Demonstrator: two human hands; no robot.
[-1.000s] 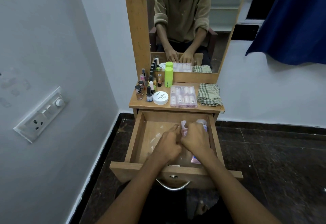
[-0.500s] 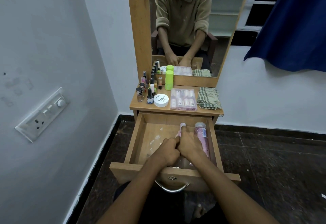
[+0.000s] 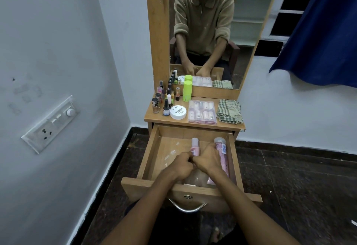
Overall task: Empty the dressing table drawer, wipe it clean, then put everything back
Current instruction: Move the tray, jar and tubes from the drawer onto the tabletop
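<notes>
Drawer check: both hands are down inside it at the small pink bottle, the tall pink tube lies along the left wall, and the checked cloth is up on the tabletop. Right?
Not quite. The head view shows the tall pink tube along the right wall of the drawer, not the left. The rest holds: left hand and right hand meet at the small pink bottle, and the checked cloth is on the tabletop.

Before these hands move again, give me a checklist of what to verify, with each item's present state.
1. Drawer pulled fully open: ok.
2. Left hand grips the small pink bottle: cannot tell, fingers curled at its base.
3. Right hand free of the tall pink bottle: cannot tell, it lies against it.
4. Drawer emptied: not ok, both bottles and a clear packet remain.
5. Room on the tabletop: ok, bare strip along the front edge.
6. Checked cloth at hand for wiping: ok, folded on top.
</notes>
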